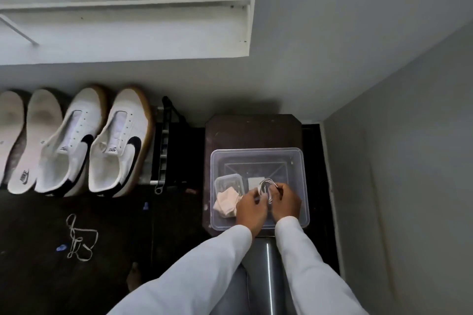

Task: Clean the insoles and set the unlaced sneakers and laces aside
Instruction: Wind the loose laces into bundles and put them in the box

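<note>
Two white unlaced sneakers (pixel 101 143) with black swooshes and gum soles lean against the wall at the left. Beside them stand two white insoles (pixel 33 140). A loose white lace (pixel 80 238) lies on the dark floor below them. Over a clear plastic tub (pixel 259 153) both hands hold a second white lace (pixel 266 186), looped into a small coil. My left hand (pixel 249 208) pinches its left side and my right hand (pixel 285 201) grips its right side. A cream cloth (pixel 226 202) lies in the tub beside a small clear container (pixel 229 181).
The tub sits on a dark stool (pixel 253 130) close to the grey wall corner at the right. A black metal rack (pixel 166 146) stands between the sneakers and the stool. A white window sill (pixel 122 33) juts out above. Small blue scraps (pixel 61 247) lie on the floor.
</note>
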`<state>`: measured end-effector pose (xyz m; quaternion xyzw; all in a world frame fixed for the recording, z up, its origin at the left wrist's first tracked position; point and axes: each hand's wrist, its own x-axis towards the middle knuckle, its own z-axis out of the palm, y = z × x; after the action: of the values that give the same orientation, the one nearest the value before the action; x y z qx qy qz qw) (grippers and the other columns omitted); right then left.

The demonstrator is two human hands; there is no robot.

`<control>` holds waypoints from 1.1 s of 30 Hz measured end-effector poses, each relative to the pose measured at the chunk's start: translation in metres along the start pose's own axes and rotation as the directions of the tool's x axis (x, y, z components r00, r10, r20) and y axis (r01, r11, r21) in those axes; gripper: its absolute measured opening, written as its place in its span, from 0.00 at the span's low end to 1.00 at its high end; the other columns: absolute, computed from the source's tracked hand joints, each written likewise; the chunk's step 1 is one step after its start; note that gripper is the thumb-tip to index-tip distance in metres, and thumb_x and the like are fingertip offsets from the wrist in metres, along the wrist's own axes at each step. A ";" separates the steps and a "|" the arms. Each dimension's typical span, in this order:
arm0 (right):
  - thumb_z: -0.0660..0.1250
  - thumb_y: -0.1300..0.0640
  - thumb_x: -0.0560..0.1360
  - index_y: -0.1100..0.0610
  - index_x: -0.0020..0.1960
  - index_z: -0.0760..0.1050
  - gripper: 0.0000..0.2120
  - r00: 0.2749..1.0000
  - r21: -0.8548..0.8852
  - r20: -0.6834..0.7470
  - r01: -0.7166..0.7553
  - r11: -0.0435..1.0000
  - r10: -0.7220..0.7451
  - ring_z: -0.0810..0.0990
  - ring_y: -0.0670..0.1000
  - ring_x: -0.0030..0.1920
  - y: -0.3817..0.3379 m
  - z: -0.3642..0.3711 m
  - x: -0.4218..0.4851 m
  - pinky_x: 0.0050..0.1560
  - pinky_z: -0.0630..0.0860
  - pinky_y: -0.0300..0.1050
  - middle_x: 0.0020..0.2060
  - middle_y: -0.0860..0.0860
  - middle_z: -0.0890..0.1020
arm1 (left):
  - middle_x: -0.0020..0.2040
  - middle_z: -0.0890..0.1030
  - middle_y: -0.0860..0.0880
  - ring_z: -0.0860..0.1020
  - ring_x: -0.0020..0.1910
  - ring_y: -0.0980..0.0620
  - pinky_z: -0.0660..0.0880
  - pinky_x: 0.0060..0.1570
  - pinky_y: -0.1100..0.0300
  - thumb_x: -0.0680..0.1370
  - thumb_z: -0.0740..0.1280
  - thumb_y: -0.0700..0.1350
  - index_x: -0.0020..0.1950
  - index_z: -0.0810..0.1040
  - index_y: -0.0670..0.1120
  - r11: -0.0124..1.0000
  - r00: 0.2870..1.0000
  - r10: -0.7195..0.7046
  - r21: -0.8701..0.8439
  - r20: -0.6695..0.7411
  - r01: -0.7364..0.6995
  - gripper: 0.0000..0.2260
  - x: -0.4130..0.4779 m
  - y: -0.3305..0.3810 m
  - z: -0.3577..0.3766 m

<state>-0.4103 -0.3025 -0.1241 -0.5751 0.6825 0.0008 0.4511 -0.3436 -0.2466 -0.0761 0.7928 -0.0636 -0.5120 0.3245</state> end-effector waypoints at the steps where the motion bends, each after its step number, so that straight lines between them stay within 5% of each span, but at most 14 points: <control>1: 0.63 0.55 0.80 0.60 0.53 0.79 0.10 1.000 -0.008 0.004 0.012 1.000 -0.012 0.80 0.59 0.50 0.003 0.004 0.003 0.51 0.73 0.45 0.50 0.57 0.83 | 0.60 0.82 0.47 0.79 0.58 0.49 0.74 0.59 0.58 0.81 0.63 0.45 0.65 0.78 0.45 1.000 1.000 -0.009 0.020 0.000 0.009 0.14 0.002 -0.002 0.003; 8: 0.62 0.56 0.80 0.60 0.57 0.79 0.11 0.995 -0.115 0.039 0.094 0.989 -0.090 0.79 0.59 0.53 0.017 0.016 0.007 0.54 0.74 0.47 0.54 0.59 0.80 | 0.53 0.83 0.45 0.80 0.52 0.47 0.76 0.57 0.53 0.79 0.64 0.46 0.57 0.79 0.44 0.999 0.999 -0.039 0.027 0.001 0.039 0.10 0.007 -0.014 0.011; 13: 0.61 0.54 0.80 0.56 0.65 0.75 0.15 0.991 -0.196 0.066 0.127 0.972 -0.116 0.76 0.57 0.61 0.021 0.014 0.004 0.61 0.74 0.50 0.63 0.55 0.76 | 0.56 0.77 0.50 0.75 0.56 0.50 0.68 0.55 0.61 0.81 0.62 0.46 0.65 0.73 0.43 0.994 1.000 0.008 0.105 0.028 -0.011 0.14 0.002 -0.014 0.008; 16: 0.61 0.54 0.80 0.54 0.71 0.70 0.19 0.989 -0.222 0.075 0.140 0.965 -0.126 0.72 0.56 0.66 0.019 0.007 -0.005 0.64 0.71 0.51 0.68 0.52 0.71 | 0.70 0.73 0.46 0.70 0.71 0.45 0.65 0.70 0.56 0.81 0.62 0.46 0.70 0.70 0.44 0.984 0.996 0.086 0.152 0.031 -0.089 0.17 -0.007 -0.015 0.002; 20: 0.60 0.53 0.81 0.54 0.73 0.66 0.21 0.980 -0.305 0.052 0.197 0.932 -0.190 0.68 0.55 0.70 0.012 -0.003 -0.030 0.64 0.70 0.52 0.71 0.52 0.68 | 0.67 0.77 0.47 0.74 0.65 0.50 0.69 0.70 0.51 0.82 0.61 0.44 0.68 0.71 0.46 0.937 0.955 0.291 0.185 0.061 -0.297 0.14 -0.026 -0.023 -0.018; 23: 0.62 0.54 0.80 0.54 0.71 0.68 0.19 0.961 -0.345 0.063 0.275 0.897 -0.270 0.69 0.55 0.68 0.002 -0.007 -0.061 0.62 0.72 0.50 0.68 0.52 0.70 | 0.79 0.61 0.52 0.61 0.77 0.51 0.59 0.74 0.57 0.84 0.58 0.47 0.78 0.59 0.49 0.837 0.916 0.383 0.375 0.120 -0.399 0.23 -0.046 -0.032 -0.049; 28: 0.64 0.52 0.79 0.56 0.72 0.68 0.22 0.896 -0.517 0.129 0.426 0.743 -0.425 0.66 0.55 0.72 -0.011 0.009 -0.128 0.68 0.68 0.52 0.71 0.54 0.69 | 0.81 0.54 0.50 0.59 0.78 0.49 0.66 0.73 0.54 0.84 0.54 0.51 0.80 0.53 0.48 0.574 0.842 0.497 0.649 0.209 -0.500 0.25 -0.081 -0.069 -0.117; 31: 0.66 0.50 0.78 0.57 0.72 0.69 0.25 0.848 -0.599 0.200 0.503 0.624 -0.491 0.67 0.57 0.72 -0.010 0.034 -0.171 0.66 0.70 0.55 0.71 0.56 0.71 | 0.81 0.52 0.46 0.52 0.80 0.45 0.56 0.77 0.47 0.81 0.43 0.57 0.80 0.52 0.45 0.412 0.820 0.508 0.761 0.264 -0.501 0.29 -0.097 -0.102 -0.157; 33: 0.63 0.46 0.78 0.57 0.71 0.70 0.25 0.838 -0.654 0.246 0.515 0.555 -0.487 0.68 0.57 0.72 -0.010 0.061 -0.205 0.64 0.72 0.58 0.71 0.56 0.71 | 0.81 0.47 0.46 0.46 0.80 0.45 0.47 0.78 0.46 0.78 0.38 0.60 0.80 0.48 0.46 0.390 0.853 0.450 0.801 0.265 -0.455 0.32 -0.110 -0.131 -0.189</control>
<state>-0.3788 -0.1137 -0.0283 -0.8708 0.4296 0.1402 0.1936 -0.2644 -0.0120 -0.0168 0.7984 -0.5153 -0.3101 0.0280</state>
